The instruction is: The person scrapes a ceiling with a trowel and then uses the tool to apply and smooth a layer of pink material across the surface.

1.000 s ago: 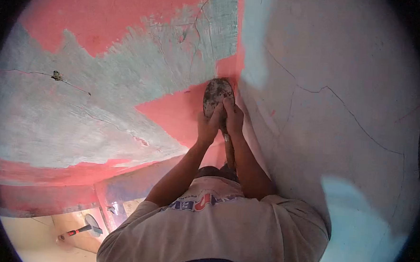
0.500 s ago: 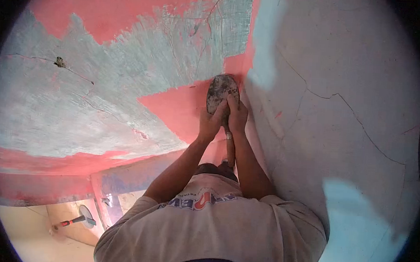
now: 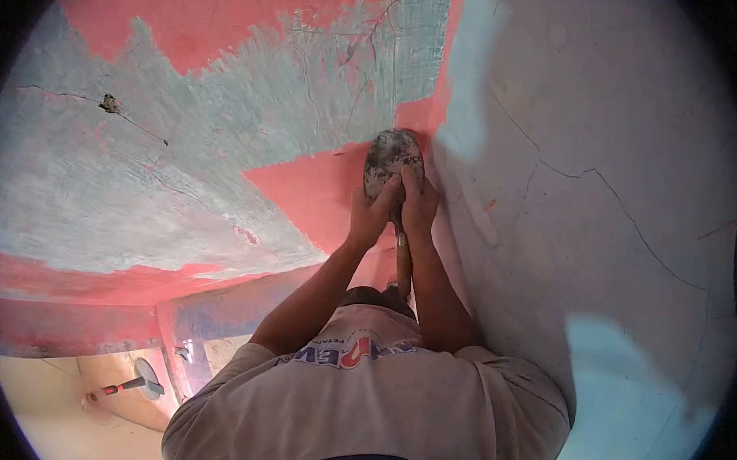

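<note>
Both of my hands grip a trowel [image 3: 393, 152] with a rounded, stained grey blade, held against the pink corner of the wall. My left hand [image 3: 369, 217] is closed on the blade's left edge, its thumb on the blade face. On the opposite edge, my right hand [image 3: 420, 209] is closed the same way, thumb beside the other. The trowel's wooden handle [image 3: 404, 265] points back toward my body between my forearms. The fingers behind the blade are hidden.
A pink wall [image 3: 303, 197] with grey scraped patches and cracks spreads to the left. Close on the right stands a grey wall [image 3: 585, 233] with a long crack and light blue patches. A hammer [image 3: 123, 387] with a red and black handle lies at lower left.
The view has shifted very slightly. Both hands keep hold of the trowel in nearly the same place.
</note>
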`<state>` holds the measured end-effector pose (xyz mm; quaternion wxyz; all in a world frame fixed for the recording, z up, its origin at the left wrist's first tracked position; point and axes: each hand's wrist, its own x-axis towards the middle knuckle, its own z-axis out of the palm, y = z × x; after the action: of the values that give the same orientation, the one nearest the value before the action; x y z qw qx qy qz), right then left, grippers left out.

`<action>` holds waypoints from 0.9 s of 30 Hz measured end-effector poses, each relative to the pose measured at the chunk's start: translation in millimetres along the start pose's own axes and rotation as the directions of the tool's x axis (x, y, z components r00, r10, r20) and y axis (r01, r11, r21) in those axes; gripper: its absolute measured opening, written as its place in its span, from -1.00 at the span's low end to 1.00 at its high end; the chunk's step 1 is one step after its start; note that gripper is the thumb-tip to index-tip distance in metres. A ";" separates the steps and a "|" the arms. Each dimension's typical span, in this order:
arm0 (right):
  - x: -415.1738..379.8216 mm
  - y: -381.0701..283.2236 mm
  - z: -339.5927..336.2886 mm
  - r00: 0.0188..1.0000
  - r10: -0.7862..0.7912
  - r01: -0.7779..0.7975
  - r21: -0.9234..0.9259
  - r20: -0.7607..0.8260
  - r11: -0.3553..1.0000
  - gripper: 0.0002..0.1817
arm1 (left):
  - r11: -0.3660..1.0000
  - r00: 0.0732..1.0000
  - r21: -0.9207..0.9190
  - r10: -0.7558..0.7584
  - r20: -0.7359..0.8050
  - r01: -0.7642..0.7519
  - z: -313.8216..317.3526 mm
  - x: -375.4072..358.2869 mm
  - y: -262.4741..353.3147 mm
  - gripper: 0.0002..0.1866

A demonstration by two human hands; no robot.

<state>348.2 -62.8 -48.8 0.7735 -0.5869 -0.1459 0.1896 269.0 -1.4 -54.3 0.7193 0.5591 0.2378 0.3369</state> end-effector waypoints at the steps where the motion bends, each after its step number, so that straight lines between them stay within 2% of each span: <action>1: 3.8 -1.6 -1.9 1.000 -0.007 0.007 -0.030 0.016 1.000 -0.55 | 1.000 1.000 -0.019 -0.001 -0.001 0.001 1.5 1.1 2.8 -0.68; 5: 7.0 17.9 -5.0 0.998 -0.054 0.052 -0.092 -0.017 0.994 -0.54 | 0.996 0.996 -0.025 0.084 -0.013 -0.084 5.0 -2.5 -1.1 -0.68; 7: 2.7 12.3 2.3 0.998 -0.046 0.045 -0.021 -0.052 0.999 -0.54 | 0.997 0.997 -0.018 0.072 -0.041 -0.073 5.9 -1.3 -1.4 -0.67; 8: -0.7 9.7 4.9 0.997 -0.035 0.037 0.013 -0.074 0.999 -0.55 | 0.998 0.997 -0.014 0.059 -0.053 -0.060 4.5 -2.0 -1.9 -0.67; 11: 0.2 -1.2 1.5 0.998 -0.053 0.053 -0.004 -0.029 0.999 -0.56 | 0.993 0.990 0.019 -0.121 0.074 0.120 -5.7 -1.8 9.0 -0.67; 14: -1.0 11.2 0.4 0.998 -0.032 0.032 0.006 -0.046 0.999 -0.56 | 0.995 0.995 -0.043 -0.093 -0.027 0.092 -0.4 -4.5 -1.8 -0.69; 17: 1.4 14.6 1.4 0.997 -0.042 0.040 -0.039 -0.066 0.998 -0.56 | 1.000 0.999 -0.012 0.021 -0.046 -0.022 3.5 -3.3 -0.6 -0.70; 20: 4.8 4.2 -4.9 0.999 -0.019 0.021 -0.063 0.034 0.998 -0.56 | 1.000 1.000 -0.016 -0.025 0.001 0.025 1.2 -3.0 7.4 -0.70; 23: 2.3 19.7 -4.3 1.000 -0.014 0.014 -0.054 0.002 0.998 -0.55 | 0.999 1.000 -0.052 -0.002 -0.023 0.001 4.8 -6.7 6.1 -0.70; 26: 3.5 25.4 1.9 0.998 -0.047 0.048 0.029 -0.033 0.998 -0.55 | 0.998 0.996 -0.005 0.059 -0.073 -0.060 5.5 -7.1 1.1 -0.69; 27: 6.6 24.1 0.7 0.999 -0.037 0.037 0.041 -0.001 0.998 -0.55 | 0.999 0.998 0.030 0.040 -0.053 -0.039 5.0 -4.8 4.4 -0.68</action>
<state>350.8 -53.3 -71.9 0.7889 -0.5680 -0.1526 0.1781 268.4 -7.6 -48.9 0.6976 0.5649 0.2509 0.3624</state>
